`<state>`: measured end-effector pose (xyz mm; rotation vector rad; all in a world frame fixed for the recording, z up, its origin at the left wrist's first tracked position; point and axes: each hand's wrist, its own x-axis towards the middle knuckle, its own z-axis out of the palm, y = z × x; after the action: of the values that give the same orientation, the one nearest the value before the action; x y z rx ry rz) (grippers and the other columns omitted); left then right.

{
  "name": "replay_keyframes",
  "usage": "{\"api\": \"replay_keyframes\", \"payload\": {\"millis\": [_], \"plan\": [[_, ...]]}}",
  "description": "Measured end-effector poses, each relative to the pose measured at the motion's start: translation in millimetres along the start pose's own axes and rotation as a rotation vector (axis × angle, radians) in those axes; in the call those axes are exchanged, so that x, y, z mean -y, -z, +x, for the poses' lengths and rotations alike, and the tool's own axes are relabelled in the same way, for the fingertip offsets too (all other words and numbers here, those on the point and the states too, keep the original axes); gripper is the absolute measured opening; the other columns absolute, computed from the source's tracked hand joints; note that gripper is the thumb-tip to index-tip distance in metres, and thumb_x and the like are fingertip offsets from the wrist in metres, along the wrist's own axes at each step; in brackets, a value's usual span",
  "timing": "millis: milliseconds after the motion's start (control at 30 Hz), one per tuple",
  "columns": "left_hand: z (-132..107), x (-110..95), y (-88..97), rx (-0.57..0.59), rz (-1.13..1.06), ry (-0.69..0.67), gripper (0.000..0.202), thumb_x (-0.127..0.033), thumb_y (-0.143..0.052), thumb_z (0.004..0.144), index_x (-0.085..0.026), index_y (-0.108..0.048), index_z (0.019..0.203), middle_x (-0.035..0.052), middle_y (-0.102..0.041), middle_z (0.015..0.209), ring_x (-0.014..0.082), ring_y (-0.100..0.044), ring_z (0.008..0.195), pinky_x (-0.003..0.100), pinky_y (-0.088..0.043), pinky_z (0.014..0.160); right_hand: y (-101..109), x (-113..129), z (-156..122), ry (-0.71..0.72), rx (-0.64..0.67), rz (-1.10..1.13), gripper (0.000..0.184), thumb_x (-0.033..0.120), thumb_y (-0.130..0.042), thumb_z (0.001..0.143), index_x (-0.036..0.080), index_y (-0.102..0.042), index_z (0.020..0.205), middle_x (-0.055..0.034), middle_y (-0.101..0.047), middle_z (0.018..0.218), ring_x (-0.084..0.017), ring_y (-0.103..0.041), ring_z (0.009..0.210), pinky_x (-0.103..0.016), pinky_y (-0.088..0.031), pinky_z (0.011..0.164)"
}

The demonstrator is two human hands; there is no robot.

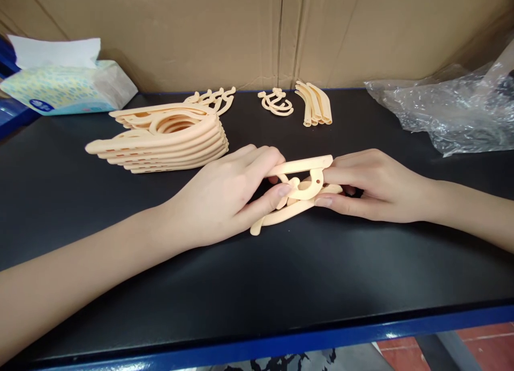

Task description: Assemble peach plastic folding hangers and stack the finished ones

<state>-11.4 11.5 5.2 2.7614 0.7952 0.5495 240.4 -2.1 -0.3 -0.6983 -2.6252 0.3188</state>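
Observation:
A cream plastic folding clothes hanger (301,165) is held between my two hands just above the table, its curved hook and arms folded close together. My left hand (233,191) is closed on its left side, with the thumb against the hook's rounded end. On the right side, my right hand (377,183) pinches the hanger between thumb and fingers. Some of the hanger and several fingertips are hidden behind the parts and the hands.
A stack of folded hangers (172,141) lies beyond my left hand. Behind are loose hooks (276,102), more hooks (219,99) and hanger arms (315,103). A tissue pack (68,87) stands back left; clear plastic bags (450,108) lie back right. Cardboard (201,33) walls the black table (257,296).

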Motion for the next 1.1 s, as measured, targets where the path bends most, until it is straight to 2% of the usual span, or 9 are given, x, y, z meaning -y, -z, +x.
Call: {"api": "replay_keyframes", "payload": {"millis": [433, 667, 833, 1100], "plan": [[0.7, -2.1, 0.9, 0.009, 0.002, 0.002, 0.027, -0.038, -0.041, 0.102, -0.015, -0.055, 0.098, 0.0049, -0.059, 0.091, 0.0189, -0.056, 0.081, 0.030, -0.039, 0.068, 0.6, 0.3, -0.4, 0.016, -0.009, -0.011, 0.033, 0.033, -0.051, 0.099, 0.017, -0.047, 0.071, 0.0058, -0.040, 0.060, -0.005, -0.035, 0.050, -0.021, -0.028, 0.049], [0.2, -0.1, 0.4, 0.003, 0.006, -0.001, 0.029, -0.041, -0.039, 0.102, -0.016, -0.054, 0.098, 0.0044, -0.060, 0.090, 0.0193, -0.057, 0.080, 0.030, -0.039, 0.068, 1.0, 0.6, -0.2, 0.004, 0.002, -0.007, 0.033, 0.034, -0.051, 0.100, 0.017, -0.049, 0.072, 0.0055, -0.043, 0.060, -0.006, -0.037, 0.049, -0.022, -0.027, 0.049], [0.9, -1.1, 0.4, 0.020, 0.016, 0.015, 0.029, -0.041, -0.039, 0.102, -0.017, -0.054, 0.098, 0.0055, -0.061, 0.091, 0.0205, -0.058, 0.082, 0.032, -0.041, 0.068, 1.3, 0.0, -1.0, -0.005, 0.023, -0.014, 0.030, 0.036, -0.049, 0.100, 0.017, -0.054, 0.078, 0.0038, -0.049, 0.062, -0.007, -0.043, 0.051, -0.022, -0.029, 0.050], [2.9, -3.1, 2.0, 0.029, 0.039, 0.044, 0.030, -0.043, -0.037, 0.100, -0.019, -0.054, 0.099, 0.0059, -0.062, 0.092, 0.0221, -0.059, 0.085, 0.033, -0.042, 0.070, 2.3, 0.6, -0.9, 0.002, 0.015, -0.024, 0.031, 0.035, -0.049, 0.100, 0.019, -0.050, 0.075, 0.0043, -0.048, 0.063, -0.007, -0.041, 0.052, -0.022, -0.030, 0.051]]}}
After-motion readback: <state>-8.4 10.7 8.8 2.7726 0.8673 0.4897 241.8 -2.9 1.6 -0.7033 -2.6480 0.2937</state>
